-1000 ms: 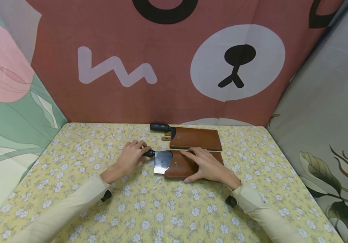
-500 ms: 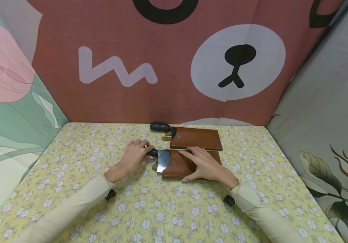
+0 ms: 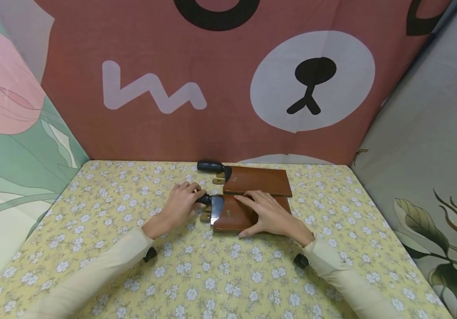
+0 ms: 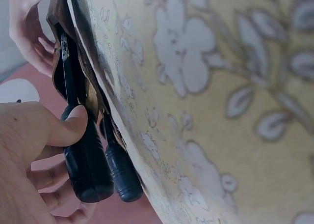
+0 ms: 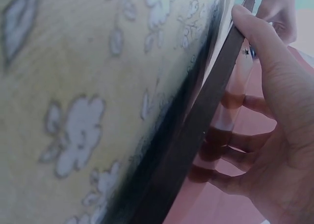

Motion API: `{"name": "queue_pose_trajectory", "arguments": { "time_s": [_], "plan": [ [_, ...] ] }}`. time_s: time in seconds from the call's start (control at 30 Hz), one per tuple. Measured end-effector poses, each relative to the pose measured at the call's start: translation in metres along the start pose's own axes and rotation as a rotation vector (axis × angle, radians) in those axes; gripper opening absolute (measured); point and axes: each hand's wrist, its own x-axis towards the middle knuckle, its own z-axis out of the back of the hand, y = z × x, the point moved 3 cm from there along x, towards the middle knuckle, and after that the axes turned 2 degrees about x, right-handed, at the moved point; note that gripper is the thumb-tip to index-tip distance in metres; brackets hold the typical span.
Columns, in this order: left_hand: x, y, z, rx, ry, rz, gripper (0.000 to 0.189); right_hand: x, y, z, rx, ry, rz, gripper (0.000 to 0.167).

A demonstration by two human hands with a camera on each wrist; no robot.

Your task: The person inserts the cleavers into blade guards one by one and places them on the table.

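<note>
Most of a cleaver's blade [image 3: 216, 209] is inside a brown leather sheath [image 3: 228, 221], which lies on the table. A short strip of bare steel shows at its mouth. My left hand [image 3: 178, 204] grips the black cleaver handle [image 4: 88, 165], thumb along its side in the left wrist view. My right hand [image 3: 273, 216] holds the sheath across its width. Its thumb is on the near edge and its fingers are spread over the top face, as the right wrist view shows along the dark sheath edge [image 5: 196, 126].
Just behind lies a second brown sheath [image 3: 258, 180] with a black-handled cleaver [image 3: 210, 166] in it. Small leather straps [image 3: 218, 181] stick out by its mouth. A yellow floral cloth [image 3: 228, 274] covers the table, and a printed curtain [image 3: 152, 133] hangs at the back.
The cleaver has slid rightward, deeper into the near sheath, with my left hand moving along on its handle. Less blade shows. My right hand and the sheath shifted slightly left early on.
</note>
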Motion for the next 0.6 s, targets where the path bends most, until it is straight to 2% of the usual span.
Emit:
{"name": "queue_pose_trajectory", "arguments": {
  "time_s": [0.3, 0.6],
  "plan": [
    [0.0014, -0.0026, -0.0013, 0.015, -0.018, -0.013, 0.038, 0.0027, 0.0012, -0.0023, 0.002, 0.009, -0.004, 0.109],
    [0.0037, -0.0044, -0.0015, -0.013, -0.014, -0.002, 0.035, 0.0050, 0.0027, -0.0036, -0.002, -0.002, -0.010, 0.108]
  ]
}}
